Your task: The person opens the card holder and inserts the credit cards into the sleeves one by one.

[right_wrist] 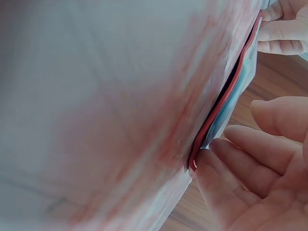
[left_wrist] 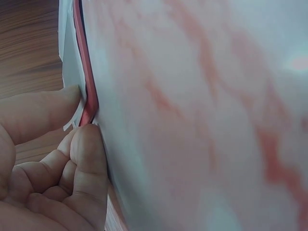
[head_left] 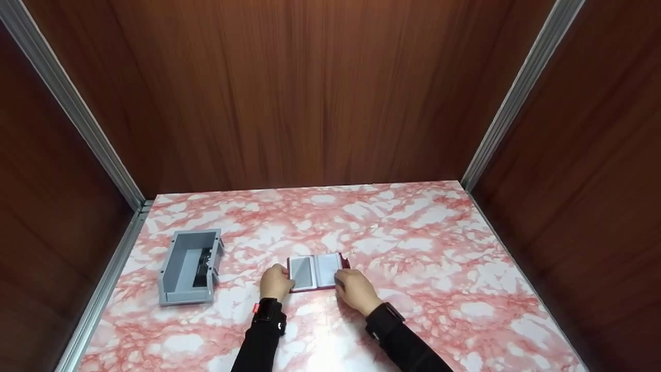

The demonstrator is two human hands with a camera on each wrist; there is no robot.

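A small booklet with clear sleeve pages (head_left: pixel 327 268) and a dark red cover lies spread open on the table, with pale inserts in its pages. My left hand (head_left: pixel 275 283) pinches its left edge; in the left wrist view the thumb (left_wrist: pixel 43 113) is above the pages and a curled finger is at the red cover edge (left_wrist: pixel 85 62). At the right edge is my right hand (head_left: pixel 356 290). In the right wrist view, its fingertips (right_wrist: pixel 207 161) touch the red cover corner, while the thumb (right_wrist: pixel 281 118) stands apart from the pages.
A grey open-top bin (head_left: pixel 187 297) stands at the left of the table, with a black object (head_left: pixel 202 268) inside it. Wood-grain panels (head_left: pixel 320 93) and metal corner posts (head_left: pixel 521 93) enclose the pink-and-white marbled table (head_left: pixel 423 243) at the back and sides.
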